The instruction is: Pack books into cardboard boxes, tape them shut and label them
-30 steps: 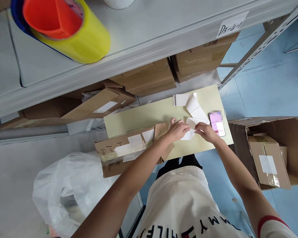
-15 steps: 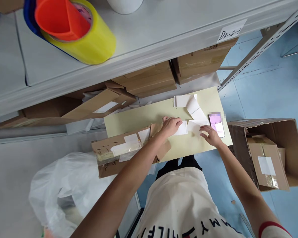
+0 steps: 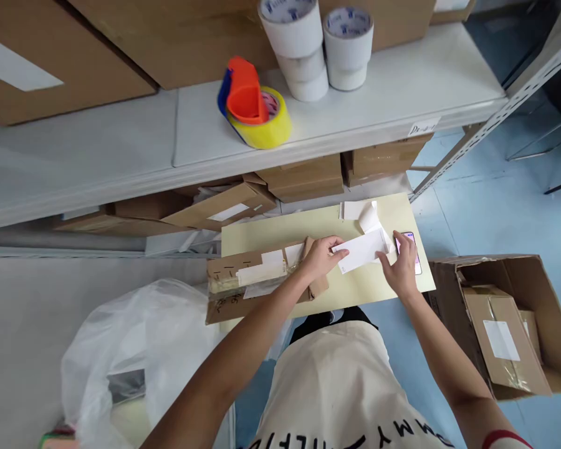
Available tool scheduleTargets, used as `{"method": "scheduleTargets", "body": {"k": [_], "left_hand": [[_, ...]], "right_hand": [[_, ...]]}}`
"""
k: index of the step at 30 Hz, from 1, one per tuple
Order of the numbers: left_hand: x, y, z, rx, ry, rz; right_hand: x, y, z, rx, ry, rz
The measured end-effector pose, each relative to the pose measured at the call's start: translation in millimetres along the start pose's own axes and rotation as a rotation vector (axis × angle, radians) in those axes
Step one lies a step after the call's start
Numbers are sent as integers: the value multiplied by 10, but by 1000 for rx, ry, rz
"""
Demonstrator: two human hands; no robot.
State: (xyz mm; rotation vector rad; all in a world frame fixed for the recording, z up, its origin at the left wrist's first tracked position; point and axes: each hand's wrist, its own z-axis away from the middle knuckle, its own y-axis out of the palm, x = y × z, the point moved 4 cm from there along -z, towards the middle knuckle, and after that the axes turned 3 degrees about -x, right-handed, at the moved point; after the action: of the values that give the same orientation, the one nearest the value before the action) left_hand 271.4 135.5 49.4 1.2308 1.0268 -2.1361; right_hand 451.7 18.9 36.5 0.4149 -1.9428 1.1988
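The white slip lies at the centre right of the frame, stretched at a slant between the two hands just above or on the desk; which of the two, the view does not settle. The left hand has thumb and fingers clamped on the slip's left end, while the right hand stands with thumb and forefinger apart, the thumb at the slip's right end and the other fingers over the phone. To handle the slip well, I would grip only its edges, hold both ends level so it does not buckle, and clear the right fingers of the phone so it is not nudged. The curled paper strip just beyond could catch on the slip, so a little room there would help. The pale desk is narrow, with a taped cardboard box across its left part. Above it runs a grey shelf bearing a tape dispenser and white rolls. An open carton sits at the right of the frame beside blue floor, and a plastic bag fills the lower left.
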Motion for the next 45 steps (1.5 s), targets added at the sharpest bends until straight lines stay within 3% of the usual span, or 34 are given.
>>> {"method": "scheduleTargets", "body": {"k": [4,7,11,18,27,35,45], "left_hand": [[-194,-150,315,-149,53,284],[-353,-283,591,-176,110,551],[-422,-575,929,-172,148,843],[-358,-1091,1281,-199,231,828],[-199,-1561,1535,-224,312,715],[52,-1825,1706,-341,532,426],[287,-2077,1973,-495,683,154]], "right_hand": [[849,48,41,52,-320,78],[1321,92,50,1,-442,87],[1708,127,62,-67,-544,104],[2263,324,199,-101,-684,151],[2695,631,348,-117,-705,117],[3011,956,472,66,-533,-137],[3196,1289,533,253,-473,-182]]}}
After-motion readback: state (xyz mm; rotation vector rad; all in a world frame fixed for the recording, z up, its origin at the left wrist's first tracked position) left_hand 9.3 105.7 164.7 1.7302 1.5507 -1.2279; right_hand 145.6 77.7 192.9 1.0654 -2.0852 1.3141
